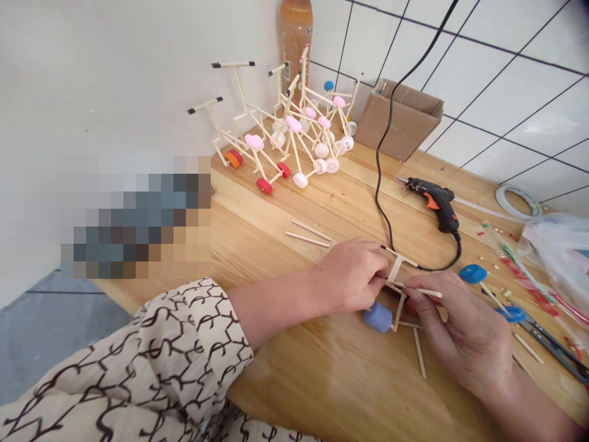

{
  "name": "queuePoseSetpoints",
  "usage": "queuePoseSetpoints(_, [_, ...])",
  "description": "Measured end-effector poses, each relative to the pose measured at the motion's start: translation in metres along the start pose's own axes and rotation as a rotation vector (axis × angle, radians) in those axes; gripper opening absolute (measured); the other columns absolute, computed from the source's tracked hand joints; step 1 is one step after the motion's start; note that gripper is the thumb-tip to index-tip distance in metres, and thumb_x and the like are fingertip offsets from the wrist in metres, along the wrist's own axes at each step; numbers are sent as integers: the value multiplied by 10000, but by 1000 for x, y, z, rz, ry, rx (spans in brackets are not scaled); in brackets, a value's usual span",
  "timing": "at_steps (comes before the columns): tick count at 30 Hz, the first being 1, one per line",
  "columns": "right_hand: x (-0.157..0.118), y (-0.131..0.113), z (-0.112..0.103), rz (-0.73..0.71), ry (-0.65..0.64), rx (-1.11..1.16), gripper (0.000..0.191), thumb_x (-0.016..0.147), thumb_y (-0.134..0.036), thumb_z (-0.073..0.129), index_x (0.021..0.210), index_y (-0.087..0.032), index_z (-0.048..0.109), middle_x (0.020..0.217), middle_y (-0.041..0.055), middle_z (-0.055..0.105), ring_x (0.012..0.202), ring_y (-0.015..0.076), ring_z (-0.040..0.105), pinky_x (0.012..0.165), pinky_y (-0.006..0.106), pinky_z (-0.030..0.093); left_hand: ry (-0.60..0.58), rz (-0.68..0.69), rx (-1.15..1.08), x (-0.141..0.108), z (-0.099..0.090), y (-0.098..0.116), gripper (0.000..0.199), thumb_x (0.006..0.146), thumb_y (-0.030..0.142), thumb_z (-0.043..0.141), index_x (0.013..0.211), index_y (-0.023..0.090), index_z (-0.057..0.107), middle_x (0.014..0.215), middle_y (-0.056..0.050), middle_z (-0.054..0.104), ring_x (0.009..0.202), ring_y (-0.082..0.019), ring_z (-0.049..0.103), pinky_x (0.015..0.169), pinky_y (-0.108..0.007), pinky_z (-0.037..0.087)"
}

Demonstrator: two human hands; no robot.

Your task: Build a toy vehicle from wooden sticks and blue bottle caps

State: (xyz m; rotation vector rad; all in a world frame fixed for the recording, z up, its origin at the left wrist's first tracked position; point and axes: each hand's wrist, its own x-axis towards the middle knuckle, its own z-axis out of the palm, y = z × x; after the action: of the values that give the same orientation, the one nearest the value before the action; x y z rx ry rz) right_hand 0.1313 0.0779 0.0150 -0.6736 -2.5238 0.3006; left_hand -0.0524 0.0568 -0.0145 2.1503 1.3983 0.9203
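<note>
My left hand (347, 276) is closed on the near end of a small wooden-stick frame (396, 268), which has a black-tipped crossbar like a handlebar. In my right hand (464, 334), thumb and fingers pinch a short wooden stick (427, 293) against that frame. Below my left fingers is a blue bottle cap (378, 317), close to the frame's lower sticks; whether it is fixed to them I cannot tell. A loose stick (419, 353) lies on the table beneath the frame. My fingers partly hide the joints.
Several stick tricycle models (294, 126) with cap wheels stand at the back, before a bottle (296, 37). A cardboard box (400, 123), glue gun (432, 199) with black cord, tape roll (518, 202), scissors (552, 347), plastic bags (559, 252) and blue caps on a stick (473, 274) lie rightward.
</note>
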Motion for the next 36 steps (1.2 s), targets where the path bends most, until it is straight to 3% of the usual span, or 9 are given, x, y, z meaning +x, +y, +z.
queuePoseSetpoints(14, [-1, 0, 5, -61, 20, -17, 165, 822, -55, 521, 940, -164, 558, 732, 48, 624, 657, 179, 584, 595, 301, 434, -4, -15, -1, 0, 0, 1, 114, 727, 121, 550, 651, 143, 632, 674, -30, 586, 704, -165, 553, 666, -276, 457])
queuePoseSetpoints(19, [-2, 1, 6, -44, 23, -9, 167, 826, -67, 517, 949, -170, 565, 731, 39, 624, 638, 171, 578, 590, 299, 433, 0, -9, -56, 1, -2, 2, 100, 746, 116, 559, 744, 148, 654, 746, -37, 618, 769, -168, 567, 733, -293, 470])
queuePoseSetpoints(25, [-1, 1, 6, -60, 13, 3, 159, 837, -60, 507, 948, -164, 553, 741, 56, 631, 683, 189, 598, 614, 316, 439, 42, 54, -157, 0, 1, 5, 128, 761, 103, 570, 825, 144, 674, 789, -39, 627, 788, -145, 572, 741, -254, 469])
queuePoseSetpoints(36, [0, -2, 6, -45, 36, -3, 124, 860, -97, 487, 910, -187, 555, 743, 41, 637, 657, 173, 585, 613, 312, 440, 51, 150, -153, 2, 2, 5, 134, 777, 95, 528, 760, 132, 656, 752, -42, 631, 784, -146, 568, 745, -256, 466])
